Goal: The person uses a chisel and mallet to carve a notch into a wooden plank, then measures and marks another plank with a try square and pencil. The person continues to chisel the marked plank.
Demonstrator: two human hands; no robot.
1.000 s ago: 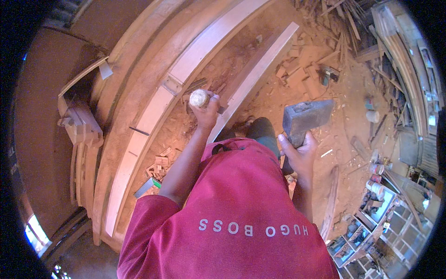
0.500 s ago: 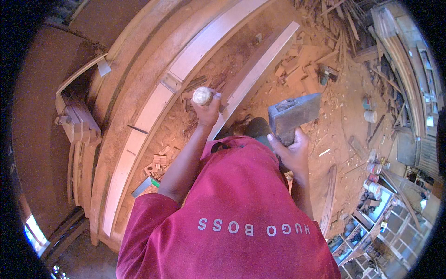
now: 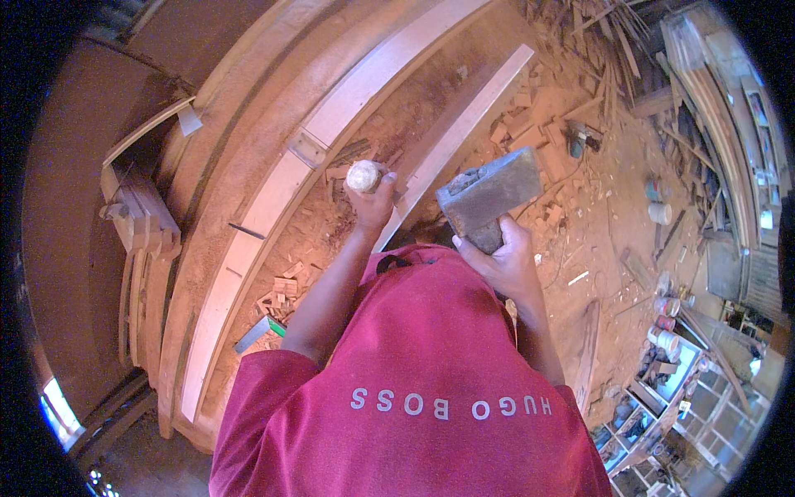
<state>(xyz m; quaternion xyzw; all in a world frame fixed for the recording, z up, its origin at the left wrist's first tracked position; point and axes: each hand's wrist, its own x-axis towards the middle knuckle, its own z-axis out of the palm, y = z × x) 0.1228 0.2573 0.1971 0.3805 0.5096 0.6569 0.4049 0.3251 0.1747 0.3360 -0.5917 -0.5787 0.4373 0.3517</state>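
Note:
My left hand (image 3: 373,203) is wrapped round the upright handle of what looks like a chisel (image 3: 363,176); its pale, round, worn top faces up and its blade is hidden. Below and beside that hand runs a long narrow plank (image 3: 464,132), slanting away to the upper right. In my right hand (image 3: 509,257) is a wooden mallet (image 3: 490,195), gripped by its handle below the grey, blocky head. The mallet head is in the air to the right of the chisel, apart from it.
A long pale board (image 3: 356,95) with a notch (image 3: 307,150) lies on large timbers to the left. A handsaw-like blade with a green part (image 3: 260,334) rests near wood offcuts (image 3: 281,290). Scrap wood (image 3: 542,145) litters the floor; buckets (image 3: 662,338) stand right.
The mallet has swung left toward the chisel, with my right hand moving left along with it. My left hand and the chisel have barely shifted.

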